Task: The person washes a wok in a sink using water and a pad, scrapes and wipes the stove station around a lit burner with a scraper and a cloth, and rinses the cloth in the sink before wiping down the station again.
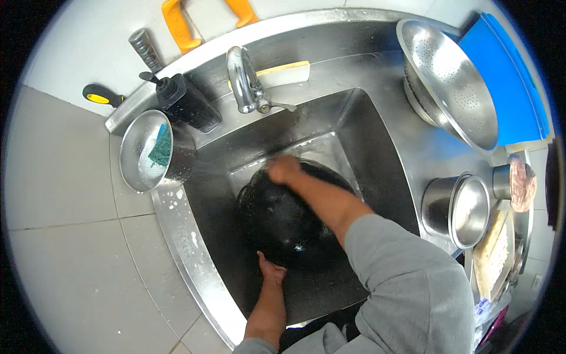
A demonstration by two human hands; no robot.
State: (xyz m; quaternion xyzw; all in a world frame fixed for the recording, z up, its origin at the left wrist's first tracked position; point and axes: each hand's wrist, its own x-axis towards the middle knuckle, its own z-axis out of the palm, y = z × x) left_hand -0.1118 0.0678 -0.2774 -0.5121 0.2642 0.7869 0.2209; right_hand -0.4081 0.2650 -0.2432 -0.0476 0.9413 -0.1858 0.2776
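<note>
A large round black pan that looks like a wok [277, 215] lies in the steel sink [386, 168], its surface dark and wet with a few bright glints. At its near left edge, my left hand [272, 270] grips the rim, thumb up along the side and the other fingers partly hidden beneath. My right hand [285, 170] is over the far part of the pan, closed and slightly blurred. Whatever it presses against the surface is hidden under the fingers. Above the sink's far edge stands the chrome faucet [243, 82].
Left of the sink, a steel pot [181, 156] holds a green scouring pad [160, 147], beside a black pump bottle [187, 103]. To the right are a steel colander [454, 82], a blue board [507, 76] and steel pots [439, 206]. Orange handles [180, 26] hang behind.
</note>
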